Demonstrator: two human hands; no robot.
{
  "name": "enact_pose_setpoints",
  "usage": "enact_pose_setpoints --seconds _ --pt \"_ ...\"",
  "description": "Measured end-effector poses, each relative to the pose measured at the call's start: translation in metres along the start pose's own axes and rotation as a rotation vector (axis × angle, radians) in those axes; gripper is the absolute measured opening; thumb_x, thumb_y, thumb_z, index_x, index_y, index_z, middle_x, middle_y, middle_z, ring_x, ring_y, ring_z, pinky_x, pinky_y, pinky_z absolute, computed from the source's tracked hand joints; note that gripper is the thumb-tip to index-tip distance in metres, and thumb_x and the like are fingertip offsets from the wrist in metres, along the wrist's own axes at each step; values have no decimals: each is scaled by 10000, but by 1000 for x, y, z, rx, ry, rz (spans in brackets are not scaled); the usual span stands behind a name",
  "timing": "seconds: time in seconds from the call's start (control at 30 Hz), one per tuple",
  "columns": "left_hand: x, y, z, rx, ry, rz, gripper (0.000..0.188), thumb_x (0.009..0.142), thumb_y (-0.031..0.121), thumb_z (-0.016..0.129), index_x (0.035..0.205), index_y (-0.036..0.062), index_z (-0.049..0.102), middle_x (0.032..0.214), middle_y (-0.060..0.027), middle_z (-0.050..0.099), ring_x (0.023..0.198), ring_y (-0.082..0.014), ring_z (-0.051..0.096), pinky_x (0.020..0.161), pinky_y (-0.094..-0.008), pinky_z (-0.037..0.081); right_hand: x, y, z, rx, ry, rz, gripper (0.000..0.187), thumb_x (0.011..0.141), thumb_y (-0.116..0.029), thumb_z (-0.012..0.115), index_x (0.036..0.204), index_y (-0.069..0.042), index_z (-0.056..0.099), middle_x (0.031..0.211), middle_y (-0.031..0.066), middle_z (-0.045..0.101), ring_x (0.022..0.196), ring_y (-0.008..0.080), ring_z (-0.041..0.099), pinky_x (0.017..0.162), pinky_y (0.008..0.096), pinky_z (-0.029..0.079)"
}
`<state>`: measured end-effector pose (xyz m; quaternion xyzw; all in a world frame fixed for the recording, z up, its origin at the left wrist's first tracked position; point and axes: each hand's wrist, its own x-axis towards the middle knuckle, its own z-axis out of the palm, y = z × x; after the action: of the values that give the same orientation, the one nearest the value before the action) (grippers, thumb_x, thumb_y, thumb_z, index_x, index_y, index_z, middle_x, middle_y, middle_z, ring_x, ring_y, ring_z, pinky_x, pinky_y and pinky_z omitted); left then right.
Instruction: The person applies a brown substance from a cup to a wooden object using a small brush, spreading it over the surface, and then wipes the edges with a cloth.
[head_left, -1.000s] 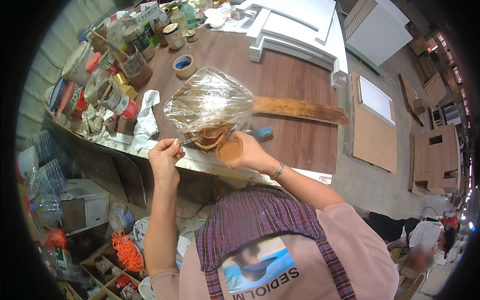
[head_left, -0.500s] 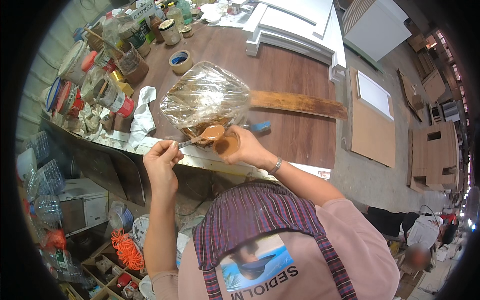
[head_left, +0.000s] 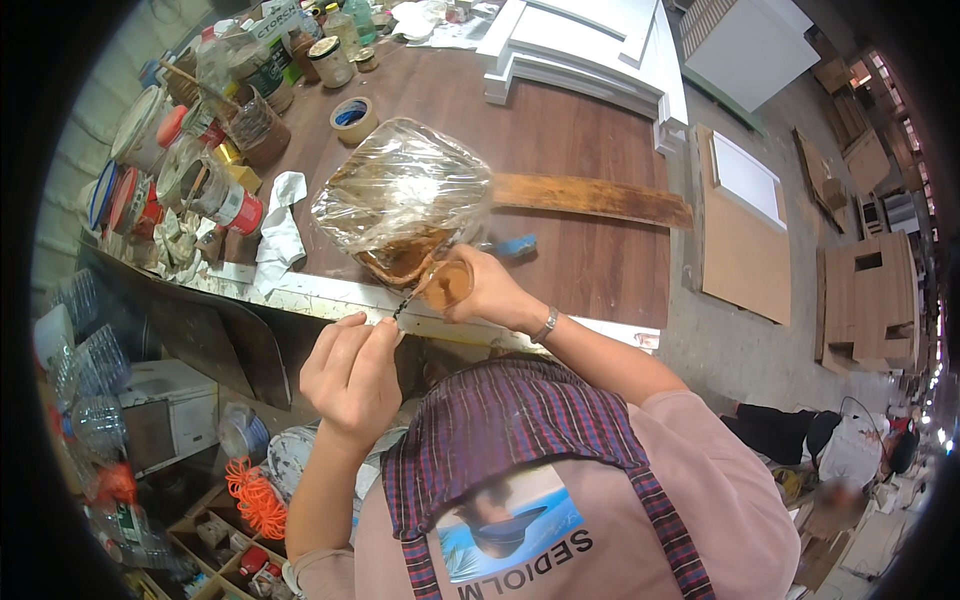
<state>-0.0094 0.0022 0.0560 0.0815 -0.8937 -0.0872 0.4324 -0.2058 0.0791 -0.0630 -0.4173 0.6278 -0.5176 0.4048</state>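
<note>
My left hand (head_left: 350,375) is closed on the handle of a spoon (head_left: 403,303). The spoon's bowl end is at the cup, mostly out of sight. My right hand (head_left: 492,295) grips a small clear cup (head_left: 436,296) with brown liquid in it, its opening tilted toward me. Just beyond the cup stands a brown-smeared container (head_left: 398,262) near the table's front edge. Clear plastic film (head_left: 405,185) covers most of it, leaving the near corner with brown stuff uncovered.
A stained wooden strip (head_left: 590,200) lies right of the film, with a blue object (head_left: 516,246) below it. Tape roll (head_left: 354,119), white cloth (head_left: 280,230) and several paint cans (head_left: 225,195) stand left. White panels (head_left: 570,50) lie at the back; a person (head_left: 850,455) is far right.
My left hand has moved right and nearer to me, bringing the spoon, which held brown liquid in its bowl, into the cup. The cup and right hand have shifted only slightly.
</note>
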Motion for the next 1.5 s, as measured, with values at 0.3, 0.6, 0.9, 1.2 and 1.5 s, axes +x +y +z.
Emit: enact_pose_setpoints --seconds 0.3,0.6,0.9,1.2,1.5 --pt "17 10 -20 77 -56 139 178 749 -33 747 917 -58 691 744 -98 624 641 -232 613 700 -375 601 -2 -6 -3 -19 -37 37 599 550 -154 836 1053 14 557 980 103 617 934 181 576 864 316 471" --pt "17 12 -21 69 -82 162 195 749 -44 744 937 -56 696 787 -103 638 642 -223 603 726 -382 596 -1 -2 -3 -29 -33 28 588 545 -120 830 1048 12 557 978 99 627 927 179 585 853 319 482" --pt "11 6 -13 58 -80 164 210 739 -45 748 942 -53 697 791 -105 635 645 -221 600 720 -378 593 -1 -6 -2 -36 -36 21 593 547 -128 836 1053 10 558 987 90 625 921 174 584 854 314 485" --pt "-1 -5 5 -5 4 -17 182 728 -79 744 893 -44 676 735 -125 615 642 -269 610 640 -343 545 2 8 -2 19 -14 11 595 524 -135 836 1027 13 556 948 98 624 889 170 586 830 311 496" --pt "-56 -35 44 -918 262 -1308 85 915 49 680 928 -34 669 746 -34 634 632 -86 572 617 -252 526 0 0 -1 98 -52 29 638 565 -113 813 1123 38 544 1029 91 643 961 144 589 896 291 483"
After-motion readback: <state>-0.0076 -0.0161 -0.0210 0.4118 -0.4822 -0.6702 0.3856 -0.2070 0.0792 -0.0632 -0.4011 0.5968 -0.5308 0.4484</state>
